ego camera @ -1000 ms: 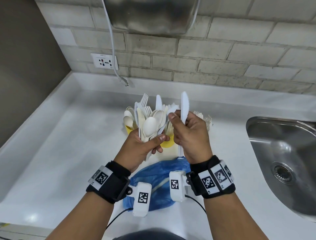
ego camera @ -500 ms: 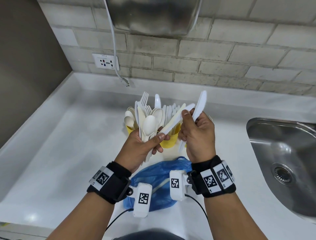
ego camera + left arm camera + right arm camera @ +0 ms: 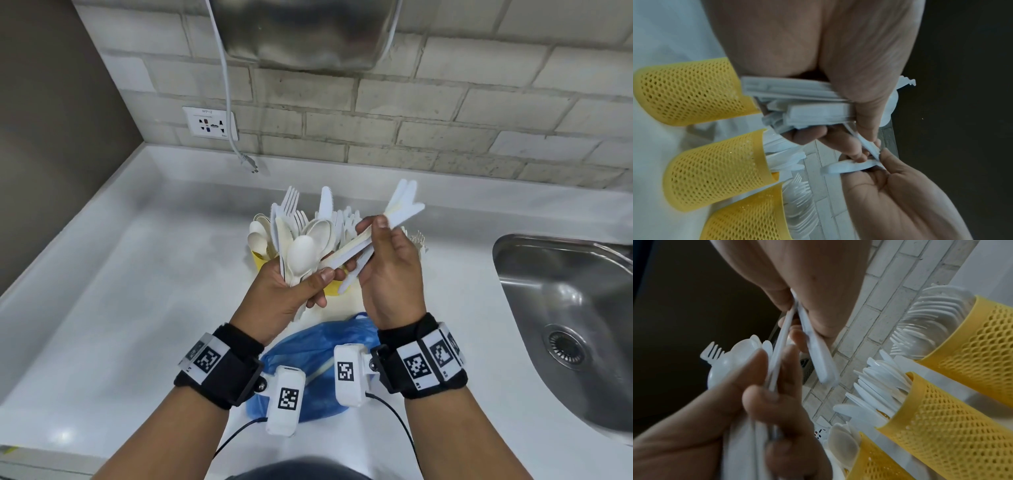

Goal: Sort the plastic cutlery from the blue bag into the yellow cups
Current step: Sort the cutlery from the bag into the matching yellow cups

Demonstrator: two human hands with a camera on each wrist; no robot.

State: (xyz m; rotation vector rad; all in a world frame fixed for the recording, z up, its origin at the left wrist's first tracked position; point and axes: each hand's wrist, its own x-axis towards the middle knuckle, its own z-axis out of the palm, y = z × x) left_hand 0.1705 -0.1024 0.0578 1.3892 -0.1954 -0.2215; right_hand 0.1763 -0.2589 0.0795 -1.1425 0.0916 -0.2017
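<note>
Left hand (image 3: 284,291) gripping a mixed cutlery bunch (image 3: 301,246); right hand (image 3: 387,274) pinching knives (image 3: 394,216) above the yellow cups (image 3: 694,92). Blue bag (image 3: 315,359) on counter (image 3: 120,308), below the wrists.

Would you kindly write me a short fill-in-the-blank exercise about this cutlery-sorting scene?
1. The mesh cups are coloured ____.
2. The bag on the counter is ____.
3. The left hand grips a mixed bundle; the right hand pinches several ____.
4. Right of the hands lies a steel ____.

Missing: yellow; blue; knives; sink
</note>
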